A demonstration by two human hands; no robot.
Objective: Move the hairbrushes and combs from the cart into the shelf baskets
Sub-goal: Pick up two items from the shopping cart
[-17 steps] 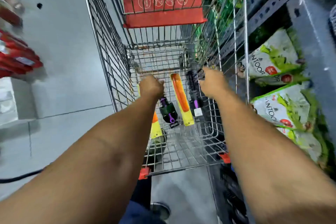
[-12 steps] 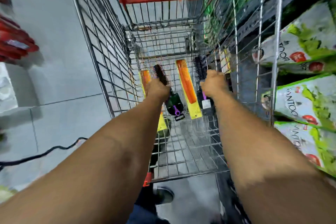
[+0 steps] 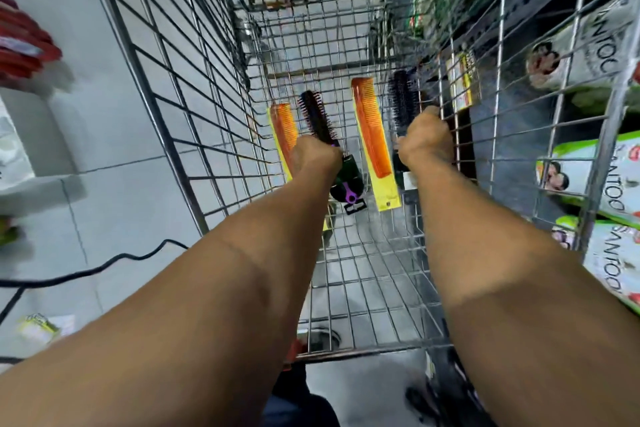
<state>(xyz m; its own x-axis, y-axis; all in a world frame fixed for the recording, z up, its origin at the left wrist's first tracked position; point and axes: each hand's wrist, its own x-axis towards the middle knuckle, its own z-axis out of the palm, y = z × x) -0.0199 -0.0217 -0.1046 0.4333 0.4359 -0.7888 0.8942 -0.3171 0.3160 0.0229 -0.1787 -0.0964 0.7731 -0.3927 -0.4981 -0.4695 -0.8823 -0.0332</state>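
Observation:
Both my arms reach down into a wire shopping cart (image 3: pixel 180 135). My left hand (image 3: pixel 313 154) is closed around the middle of a round hairbrush (image 3: pixel 317 116) with dark bristles and a purple handle. My right hand (image 3: pixel 427 140) grips a black round hairbrush (image 3: pixel 401 99) close to the cart's right wall. Between the hands an orange comb on a yellow card (image 3: pixel 372 135) lies flat on the cart floor. A second orange comb on a yellow card (image 3: pixel 284 130) lies left of my left hand, partly hidden by it.
Shelves on the right hold green-and-white packets (image 3: pixel 620 191) behind the cart's wire wall. A black cable (image 3: pixel 104 263) runs over the grey tiled floor at the left. Red packets (image 3: pixel 24 45) sit on a low shelf at far left. A small yellow pack (image 3: pixel 40 326) lies on the floor.
Both hands have gone deeper into the cart and closed on the two round brushes. The view has tilted down, so the red child seat is out of sight.

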